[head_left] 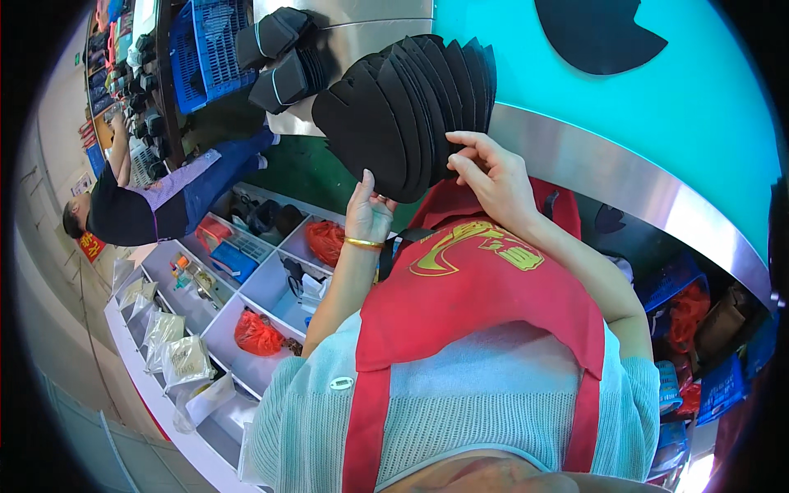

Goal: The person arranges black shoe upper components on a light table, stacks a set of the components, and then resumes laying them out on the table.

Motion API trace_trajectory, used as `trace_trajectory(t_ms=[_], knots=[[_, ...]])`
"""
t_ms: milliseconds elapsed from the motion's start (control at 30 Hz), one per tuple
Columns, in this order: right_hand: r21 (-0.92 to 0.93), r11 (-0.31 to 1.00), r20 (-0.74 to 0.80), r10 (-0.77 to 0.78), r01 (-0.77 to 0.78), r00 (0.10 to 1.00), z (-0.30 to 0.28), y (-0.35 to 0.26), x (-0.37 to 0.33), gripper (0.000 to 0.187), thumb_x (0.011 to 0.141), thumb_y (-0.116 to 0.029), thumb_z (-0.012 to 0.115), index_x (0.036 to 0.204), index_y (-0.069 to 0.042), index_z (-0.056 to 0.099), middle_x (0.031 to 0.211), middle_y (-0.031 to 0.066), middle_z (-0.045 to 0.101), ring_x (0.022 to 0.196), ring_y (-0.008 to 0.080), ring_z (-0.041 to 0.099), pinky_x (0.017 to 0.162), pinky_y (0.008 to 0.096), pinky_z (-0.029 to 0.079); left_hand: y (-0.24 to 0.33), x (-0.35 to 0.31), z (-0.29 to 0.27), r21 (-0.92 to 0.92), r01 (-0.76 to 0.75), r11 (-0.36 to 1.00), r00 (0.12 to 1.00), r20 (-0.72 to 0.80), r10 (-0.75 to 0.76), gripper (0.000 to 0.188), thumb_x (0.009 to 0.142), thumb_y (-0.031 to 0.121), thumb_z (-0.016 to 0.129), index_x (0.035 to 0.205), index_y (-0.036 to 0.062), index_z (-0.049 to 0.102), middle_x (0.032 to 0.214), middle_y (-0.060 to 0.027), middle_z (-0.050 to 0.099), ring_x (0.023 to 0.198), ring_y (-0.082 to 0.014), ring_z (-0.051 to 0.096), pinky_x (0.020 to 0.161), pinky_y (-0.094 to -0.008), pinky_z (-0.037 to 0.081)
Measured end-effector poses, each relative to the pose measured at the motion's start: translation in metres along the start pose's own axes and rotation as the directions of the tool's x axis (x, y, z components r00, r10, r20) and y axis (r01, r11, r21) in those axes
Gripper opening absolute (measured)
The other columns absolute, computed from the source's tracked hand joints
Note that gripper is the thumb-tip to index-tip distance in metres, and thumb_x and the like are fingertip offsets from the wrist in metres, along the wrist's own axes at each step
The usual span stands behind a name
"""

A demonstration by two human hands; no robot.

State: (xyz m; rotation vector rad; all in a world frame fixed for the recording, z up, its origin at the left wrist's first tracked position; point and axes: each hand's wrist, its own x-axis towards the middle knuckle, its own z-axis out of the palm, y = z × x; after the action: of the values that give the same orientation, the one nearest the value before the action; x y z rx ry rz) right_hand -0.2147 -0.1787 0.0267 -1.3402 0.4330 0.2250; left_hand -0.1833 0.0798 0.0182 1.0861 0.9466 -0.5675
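Observation:
A thick fanned stack of black cut sheet pieces point(370, 123), rounded with notched edges, stands tilted ahead of me at the metal table edge. My left hand point(370, 215), with a gold bangle at its wrist, grips the stack's lower left, thumb on the near face and the other fingers mostly hidden beneath. At the stack's lower right edge is my right hand point(497, 177). Its index finger and thumb are apart, their tips at the sheet edges, and the remaining fingers curl inward. No piece is visibly pinched in that hand.
On the turquoise tabletop point(509, 57) lies a single black notched piece point(600, 33). Banded black bundles point(283, 82) sit to the left, near a blue crate point(209, 49). A divided white bin point(246, 361) holds bags and tools. Another person point(156, 201) works at the far left.

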Motion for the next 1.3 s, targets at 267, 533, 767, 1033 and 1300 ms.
trace_trajectory(t_ms=[267,533,767,1033,1300], knots=[[-0.212,0.938,0.102,-0.257,0.274,0.961,0.003,0.006,-0.002,0.041,0.097,-0.010,0.061,0.138,-0.010,0.058,0.087,0.0073,0.070,0.071,0.0109,0.064,0.069,0.0259,0.052,0.004,-0.005,0.011,-0.042,0.020,0.999,1.000,0.022,-0.019,0.040,0.098,0.035,0.063,0.126,0.0068,0.058,0.121,-0.0097,0.068,0.112,-0.0242,0.064,0.100,-0.0429,0.052],[-0.206,0.976,-0.025,-0.083,0.076,0.996,-0.002,0.012,-0.004,0.055,0.095,-0.019,0.062,0.147,-0.010,0.045,0.084,0.0100,0.070,0.079,0.0291,0.069,0.072,0.0402,0.053,0.004,-0.004,0.012,0.011,0.017,1.000,0.999,0.033,-0.017,0.042,0.098,0.034,0.063,0.126,0.0042,0.058,0.121,-0.0097,0.068,0.112,-0.0243,0.064,0.101,-0.0421,0.051],[-0.188,0.980,0.028,-0.067,0.071,0.997,-0.001,0.009,-0.005,0.056,0.096,-0.018,0.060,0.148,-0.009,0.043,0.083,0.0093,0.071,0.078,0.0290,0.070,0.072,0.0401,0.053,0.004,0.002,0.001,0.053,0.013,0.999,0.999,0.039,-0.015,0.041,0.099,0.035,0.062,0.126,0.0047,0.058,0.119,-0.0088,0.068,0.111,-0.0237,0.064,0.101,-0.0408,0.050],[-0.081,0.995,0.161,-0.037,0.050,0.986,0.000,0.004,-0.004,0.052,0.094,-0.016,0.061,0.144,-0.010,0.049,0.083,0.0104,0.070,0.076,0.0289,0.070,0.071,0.0383,0.054,0.005,0.000,0.011,-0.001,0.015,1.000,0.993,0.118,-0.015,0.040,0.100,0.033,0.060,0.127,0.0049,0.057,0.123,-0.0084,0.067,0.114,-0.0231,0.064,0.101,-0.0408,0.051],[-0.473,0.853,-0.291,-0.387,0.219,0.875,-0.043,0.013,0.027,0.049,0.090,-0.015,0.068,0.136,-0.010,0.053,0.108,0.0075,0.069,0.096,0.0285,0.065,0.079,0.0413,0.053,0.025,0.010,0.011,-0.048,-0.015,0.999,0.982,0.187,0.024,0.049,0.099,0.029,0.061,0.141,0.0072,0.048,0.145,-0.0099,0.053,0.133,-0.0300,0.050,0.112,-0.0478,0.038]])
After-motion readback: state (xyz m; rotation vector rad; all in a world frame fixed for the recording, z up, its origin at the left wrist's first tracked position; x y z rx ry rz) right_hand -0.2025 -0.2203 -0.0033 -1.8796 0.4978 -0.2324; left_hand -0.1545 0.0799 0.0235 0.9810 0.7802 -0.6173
